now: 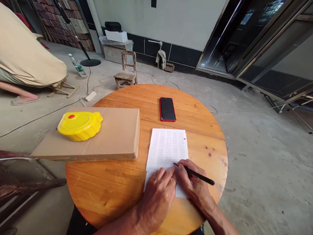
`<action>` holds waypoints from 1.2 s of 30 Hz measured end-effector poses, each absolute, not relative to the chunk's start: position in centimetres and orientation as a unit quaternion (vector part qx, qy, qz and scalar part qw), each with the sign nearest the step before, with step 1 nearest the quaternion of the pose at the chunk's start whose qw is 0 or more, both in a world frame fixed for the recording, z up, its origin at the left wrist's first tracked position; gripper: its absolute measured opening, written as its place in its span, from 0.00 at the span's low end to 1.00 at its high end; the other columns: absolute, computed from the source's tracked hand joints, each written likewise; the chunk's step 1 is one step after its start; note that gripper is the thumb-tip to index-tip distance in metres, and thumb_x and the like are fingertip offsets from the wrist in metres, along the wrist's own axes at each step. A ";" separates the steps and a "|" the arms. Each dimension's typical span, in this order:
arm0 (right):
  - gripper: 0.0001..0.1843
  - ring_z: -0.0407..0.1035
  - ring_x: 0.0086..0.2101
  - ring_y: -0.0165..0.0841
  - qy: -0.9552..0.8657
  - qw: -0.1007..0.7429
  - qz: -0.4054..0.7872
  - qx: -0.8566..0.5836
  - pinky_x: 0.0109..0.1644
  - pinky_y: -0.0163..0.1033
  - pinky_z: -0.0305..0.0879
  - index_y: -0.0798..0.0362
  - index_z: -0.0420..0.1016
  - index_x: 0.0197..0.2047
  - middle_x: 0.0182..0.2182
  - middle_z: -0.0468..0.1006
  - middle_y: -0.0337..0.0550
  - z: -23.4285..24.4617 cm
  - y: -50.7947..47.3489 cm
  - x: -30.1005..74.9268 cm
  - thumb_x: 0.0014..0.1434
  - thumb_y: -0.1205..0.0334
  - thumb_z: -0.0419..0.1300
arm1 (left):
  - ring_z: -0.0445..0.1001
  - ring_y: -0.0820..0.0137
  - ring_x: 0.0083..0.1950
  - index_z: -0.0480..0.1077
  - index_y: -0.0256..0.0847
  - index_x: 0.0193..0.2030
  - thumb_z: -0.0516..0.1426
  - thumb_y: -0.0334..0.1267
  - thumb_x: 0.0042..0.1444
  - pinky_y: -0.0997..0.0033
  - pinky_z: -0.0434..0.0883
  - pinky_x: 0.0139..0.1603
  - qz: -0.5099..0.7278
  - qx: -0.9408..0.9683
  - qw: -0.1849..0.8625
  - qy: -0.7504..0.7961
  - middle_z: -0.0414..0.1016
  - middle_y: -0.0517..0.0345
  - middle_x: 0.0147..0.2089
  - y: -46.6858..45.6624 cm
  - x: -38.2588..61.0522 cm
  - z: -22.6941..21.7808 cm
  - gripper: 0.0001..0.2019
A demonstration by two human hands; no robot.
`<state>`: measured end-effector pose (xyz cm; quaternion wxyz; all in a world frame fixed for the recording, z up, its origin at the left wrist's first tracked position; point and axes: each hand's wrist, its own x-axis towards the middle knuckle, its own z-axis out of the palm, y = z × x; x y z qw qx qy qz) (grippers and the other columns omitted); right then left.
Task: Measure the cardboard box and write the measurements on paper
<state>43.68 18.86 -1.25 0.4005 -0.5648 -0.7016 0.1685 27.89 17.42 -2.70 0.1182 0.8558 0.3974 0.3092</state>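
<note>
A white sheet of paper (168,138) lies on the round wooden table (117,189), covered with columns of small handwritten characters. Between the fingers of my right hand (194,182) is a black pen (201,177), its tip touching the sheet near the lower rows. My left hand (160,199) rests on the lower part of the paper, fingers loosely bent and lying on it, holding nothing. More paper shows beneath the top sheet, partly hidden by both hands.
A phone with a red edge (167,109) lies beyond the paper. On the left, a yellow case (80,125) sits on a cardboard box (117,140) that overhangs the table. A small wooden chair (127,71) stands behind. A seated person (26,49) is at far left.
</note>
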 end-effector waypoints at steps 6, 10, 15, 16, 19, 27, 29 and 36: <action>0.10 0.71 0.25 0.31 -0.700 0.393 0.183 -0.567 0.31 0.34 0.67 0.54 0.73 0.34 0.26 0.77 0.40 -1.1 18.8 43.8 0.66 0.67 0.53 | 0.74 0.61 0.45 0.72 0.36 0.45 0.51 0.20 0.59 0.57 0.76 0.48 0.314 0.853 0.130 0.396 0.78 0.53 0.51 17.5 27.9 -2.8 0.14; 0.11 0.69 0.24 0.30 -0.698 0.393 0.188 -0.569 0.29 0.34 0.65 0.54 0.74 0.33 0.24 0.76 0.39 -0.9 18.7 43.8 0.65 0.66 0.53 | 0.74 0.61 0.45 0.72 0.36 0.46 0.50 0.21 0.60 0.57 0.76 0.47 0.312 0.855 0.126 0.395 0.78 0.52 0.51 17.6 27.9 -2.7 0.14; 0.10 0.69 0.24 0.30 -0.677 0.404 0.204 -0.581 0.28 0.33 0.66 0.53 0.75 0.34 0.25 0.77 0.38 -1.1 18.6 43.9 0.65 0.65 0.54 | 0.74 0.60 0.44 0.72 0.35 0.46 0.51 0.21 0.61 0.56 0.77 0.46 0.310 0.859 0.113 0.392 0.78 0.50 0.51 17.6 27.9 -2.7 0.13; 0.09 0.69 0.24 0.30 -0.671 0.409 0.203 -0.584 0.28 0.33 0.66 0.53 0.75 0.34 0.25 0.77 0.38 -1.2 18.6 43.9 0.65 0.65 0.55 | 0.74 0.60 0.44 0.73 0.35 0.45 0.51 0.22 0.61 0.56 0.77 0.46 0.310 0.858 0.112 0.393 0.78 0.50 0.51 17.6 27.9 -2.8 0.12; 0.09 0.69 0.23 0.30 -0.656 0.418 0.201 -0.596 0.26 0.33 0.65 0.52 0.75 0.35 0.25 0.77 0.38 -1.5 18.7 44.0 0.65 0.65 0.55 | 0.74 0.60 0.44 0.73 0.36 0.44 0.51 0.22 0.60 0.56 0.77 0.45 0.309 0.856 0.110 0.399 0.78 0.50 0.51 17.5 27.9 -2.9 0.11; 0.10 0.68 0.23 0.30 -0.661 0.412 0.202 -0.593 0.26 0.33 0.66 0.53 0.75 0.34 0.24 0.77 0.38 -1.3 18.7 43.9 0.65 0.65 0.54 | 0.75 0.61 0.44 0.72 0.37 0.42 0.51 0.21 0.60 0.56 0.77 0.46 0.306 0.856 0.117 0.400 0.78 0.51 0.51 17.5 27.9 -2.7 0.12; 0.10 0.67 0.22 0.30 -0.662 0.410 0.202 -0.594 0.26 0.33 0.65 0.53 0.75 0.34 0.24 0.76 0.38 -1.3 18.7 43.8 0.65 0.65 0.54 | 0.75 0.61 0.44 0.72 0.37 0.41 0.51 0.22 0.60 0.57 0.77 0.46 0.304 0.856 0.118 0.401 0.78 0.51 0.51 17.5 27.9 -2.7 0.12; 0.10 0.69 0.24 0.30 -0.668 0.403 0.204 -0.591 0.27 0.34 0.66 0.52 0.75 0.33 0.25 0.77 0.38 -1.3 18.7 43.8 0.65 0.65 0.54 | 0.75 0.61 0.44 0.72 0.36 0.41 0.51 0.22 0.61 0.56 0.78 0.45 0.308 0.857 0.118 0.395 0.78 0.50 0.50 17.5 27.9 -2.5 0.11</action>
